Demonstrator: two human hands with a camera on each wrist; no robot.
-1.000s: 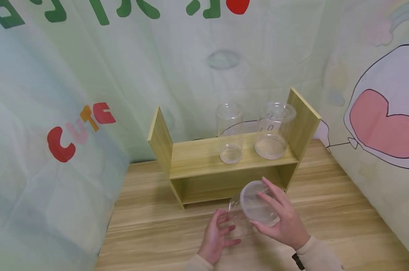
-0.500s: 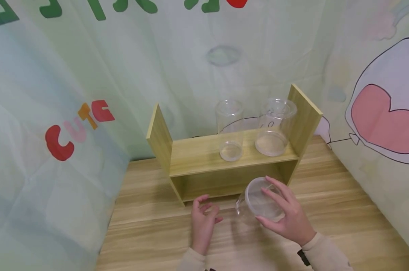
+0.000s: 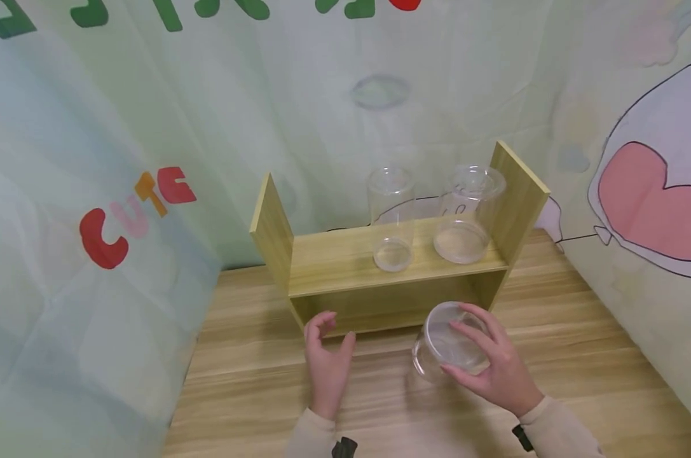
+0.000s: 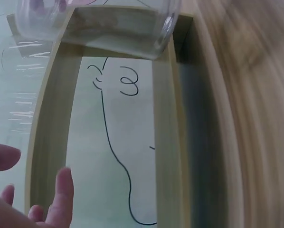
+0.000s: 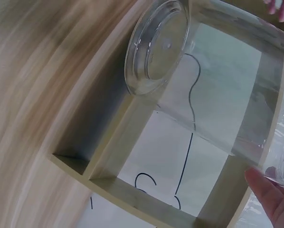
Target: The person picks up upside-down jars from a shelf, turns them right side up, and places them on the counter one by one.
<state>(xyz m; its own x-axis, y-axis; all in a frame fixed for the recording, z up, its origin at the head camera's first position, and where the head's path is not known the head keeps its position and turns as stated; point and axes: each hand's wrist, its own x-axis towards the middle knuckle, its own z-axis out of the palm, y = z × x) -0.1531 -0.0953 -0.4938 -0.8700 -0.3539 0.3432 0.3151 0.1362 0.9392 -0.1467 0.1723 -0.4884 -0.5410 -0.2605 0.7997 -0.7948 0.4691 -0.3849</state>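
Note:
My right hand (image 3: 496,369) grips a clear plastic jar (image 3: 428,359) around its whitish lid (image 3: 445,331), thumb and fingers spread about the rim. The jar is tilted, its lid toward me and its round base (image 5: 163,52) toward the left, in front of the shelf's lower opening. In the left wrist view the jar (image 4: 118,31) crosses the top of the frame. My left hand (image 3: 327,369) holds nothing; its fingers are loosely bent, thumb apart, before the lower left of the wooden shelf (image 3: 328,261).
On the shelf's upper board stand a tall narrow clear jar (image 3: 392,222) and a wider clear jar (image 3: 464,219) close to the right side panel (image 3: 519,203). The shelf rests on a wood-grain table (image 3: 236,381), with printed cloth (image 3: 299,127) hanging behind and at both sides.
My left hand has let go of the jar and moved left toward the shelf's lower left. My right hand has shifted slightly right with the jar.

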